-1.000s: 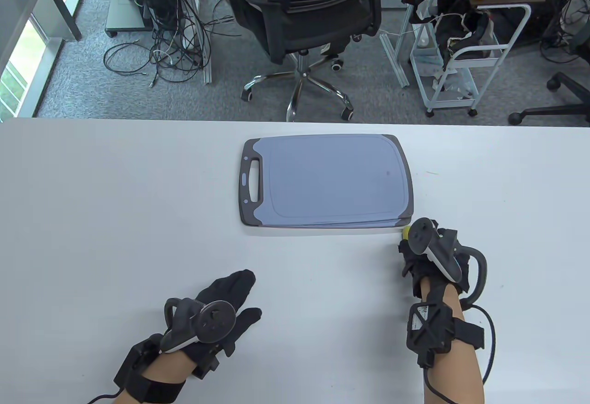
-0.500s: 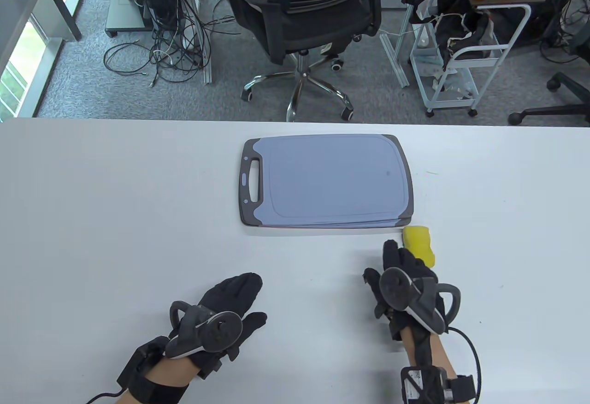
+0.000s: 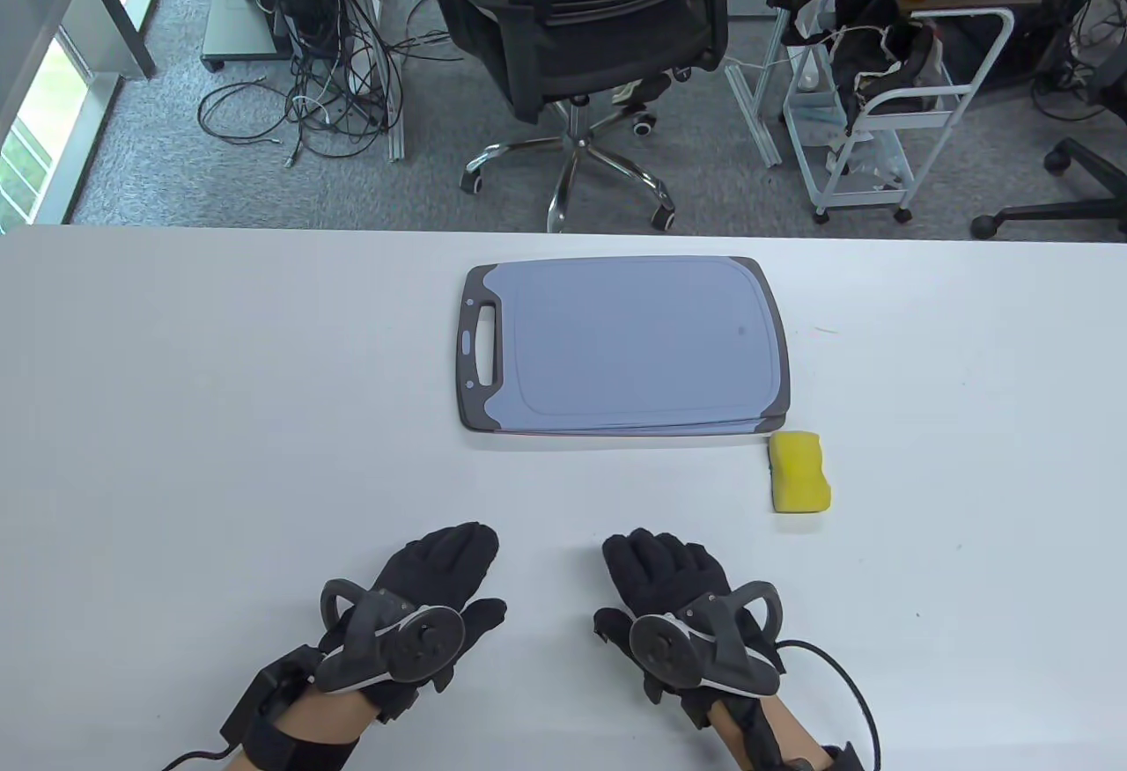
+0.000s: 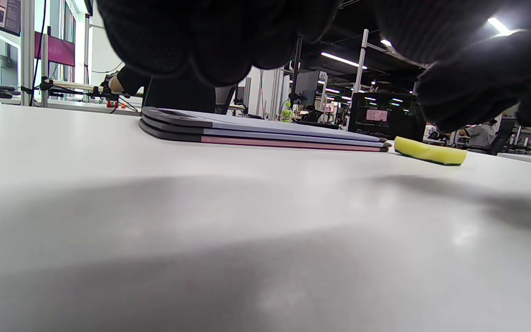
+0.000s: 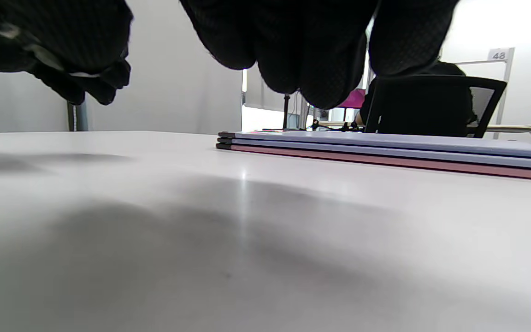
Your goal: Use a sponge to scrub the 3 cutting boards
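Note:
Three cutting boards lie in one stack [image 3: 625, 347] at the table's middle, a blue-grey one on top with its dark handle to the left. From the side the stack [image 4: 265, 133] [image 5: 394, 154] shows two blue-grey edges over a pink one. A yellow sponge [image 3: 799, 471] [image 4: 430, 152] lies on the table just off the stack's near right corner. My left hand [image 3: 445, 564] rests flat near the front edge, fingers straight, holding nothing. My right hand [image 3: 660, 564] rests flat beside it, also with nothing in it, well to the left of the sponge.
The white table [image 3: 220, 419] runs the full width of the view. Beyond its far edge stand a black office chair [image 3: 599, 32], a white wire cart [image 3: 880, 111] and tangled floor cables [image 3: 308, 93].
My right hand let go of the sponge, leaving it by the stack's corner, and drew back left to the front edge. The left hand barely moved.

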The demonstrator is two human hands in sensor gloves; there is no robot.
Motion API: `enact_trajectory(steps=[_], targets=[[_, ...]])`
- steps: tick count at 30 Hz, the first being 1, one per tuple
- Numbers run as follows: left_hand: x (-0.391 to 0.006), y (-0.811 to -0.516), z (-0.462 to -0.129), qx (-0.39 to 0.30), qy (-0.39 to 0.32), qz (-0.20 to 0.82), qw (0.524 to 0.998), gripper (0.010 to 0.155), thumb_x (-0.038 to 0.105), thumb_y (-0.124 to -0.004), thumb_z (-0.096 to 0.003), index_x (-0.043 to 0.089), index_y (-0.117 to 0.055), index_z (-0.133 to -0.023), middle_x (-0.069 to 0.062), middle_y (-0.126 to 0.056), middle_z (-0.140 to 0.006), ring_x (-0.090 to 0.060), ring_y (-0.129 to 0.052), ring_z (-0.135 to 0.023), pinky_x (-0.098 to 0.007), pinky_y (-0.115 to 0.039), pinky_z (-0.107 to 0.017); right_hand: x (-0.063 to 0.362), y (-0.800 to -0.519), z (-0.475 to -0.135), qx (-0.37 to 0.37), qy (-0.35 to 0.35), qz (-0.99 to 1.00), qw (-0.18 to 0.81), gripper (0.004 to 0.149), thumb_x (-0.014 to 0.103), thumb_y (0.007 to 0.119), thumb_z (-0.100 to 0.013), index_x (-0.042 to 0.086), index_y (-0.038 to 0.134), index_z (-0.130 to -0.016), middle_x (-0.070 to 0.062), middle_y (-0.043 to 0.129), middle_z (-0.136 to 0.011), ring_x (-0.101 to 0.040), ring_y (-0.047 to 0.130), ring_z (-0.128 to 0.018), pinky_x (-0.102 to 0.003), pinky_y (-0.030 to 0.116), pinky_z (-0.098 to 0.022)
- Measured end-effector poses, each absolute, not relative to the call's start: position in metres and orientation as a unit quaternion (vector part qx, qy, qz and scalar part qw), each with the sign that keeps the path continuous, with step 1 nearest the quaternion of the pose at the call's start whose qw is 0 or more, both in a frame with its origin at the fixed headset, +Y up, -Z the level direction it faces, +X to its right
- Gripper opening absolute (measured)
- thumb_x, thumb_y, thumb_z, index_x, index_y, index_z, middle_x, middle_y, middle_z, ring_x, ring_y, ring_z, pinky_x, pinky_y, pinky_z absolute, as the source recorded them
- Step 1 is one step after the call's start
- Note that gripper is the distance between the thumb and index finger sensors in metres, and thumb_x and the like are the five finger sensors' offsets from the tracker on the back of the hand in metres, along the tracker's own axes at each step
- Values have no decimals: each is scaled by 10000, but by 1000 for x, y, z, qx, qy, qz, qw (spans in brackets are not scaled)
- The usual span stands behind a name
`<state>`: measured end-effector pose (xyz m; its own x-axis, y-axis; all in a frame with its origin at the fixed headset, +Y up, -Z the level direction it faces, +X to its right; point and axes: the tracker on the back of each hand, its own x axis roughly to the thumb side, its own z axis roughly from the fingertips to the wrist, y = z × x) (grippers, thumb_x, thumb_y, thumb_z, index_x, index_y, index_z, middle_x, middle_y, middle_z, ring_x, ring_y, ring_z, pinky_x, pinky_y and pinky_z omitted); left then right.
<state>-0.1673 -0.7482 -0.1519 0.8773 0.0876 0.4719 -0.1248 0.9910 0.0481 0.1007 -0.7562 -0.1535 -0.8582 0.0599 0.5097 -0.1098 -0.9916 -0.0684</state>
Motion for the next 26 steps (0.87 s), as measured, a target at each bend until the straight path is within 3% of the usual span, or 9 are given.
enact_trajectory(steps=[26], targets=[[-171,-748,-153,34,-234,36,971,824,636,-751,-485,227,-486,-1150,-77,-684,-1170,-330,-812,-1013,-541,-753,-709,109,-754,-159,262,-33,962,74,758,589,715,-472,144,577,-1070,-170,619,-1055,-397,705,-919,-590,615,-658]])
